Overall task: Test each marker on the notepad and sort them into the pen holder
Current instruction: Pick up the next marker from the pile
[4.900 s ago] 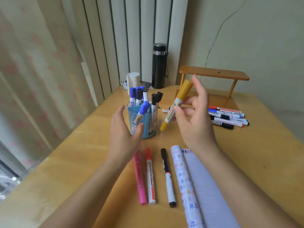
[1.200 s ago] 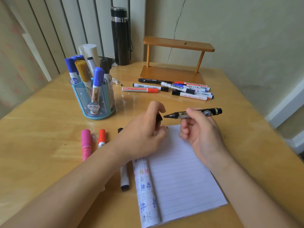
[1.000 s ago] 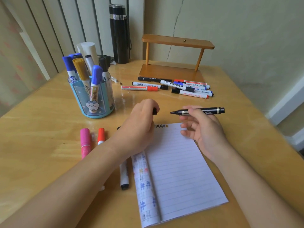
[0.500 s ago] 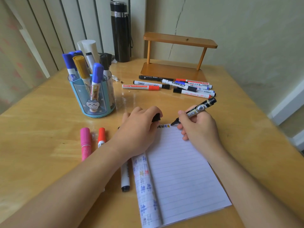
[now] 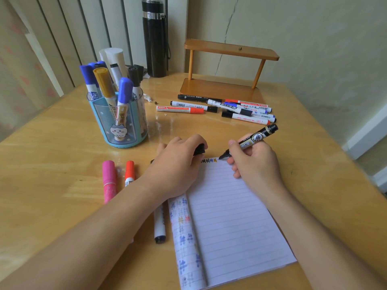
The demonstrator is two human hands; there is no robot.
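Observation:
My right hand [image 5: 255,162] grips an uncapped black marker [image 5: 254,139], its tip touching the top line of the lined notepad [image 5: 228,222]. My left hand [image 5: 178,164] rests on the notepad's top left corner and holds the black cap [image 5: 200,149] in curled fingers. The blue pen holder [image 5: 119,122] at the left holds several markers, blue, yellow and black. A pink marker [image 5: 109,180], a red marker [image 5: 129,172] and a black-and-white marker [image 5: 160,225] lie left of the notepad. Several more markers [image 5: 226,108] lie in a heap at the back.
A small wooden shelf [image 5: 228,65] stands at the table's back, beside a black flask [image 5: 155,36] and a white cylinder [image 5: 114,59]. The table's right edge [image 5: 343,151] drops off near my right hand. Earlier colour marks run down the notepad's folded-back pages [image 5: 184,237].
My right hand turned the uncapped marker from level to tip-down and lowered it onto the notepad's top line. My left hand settled on the notepad's corner with the cap.

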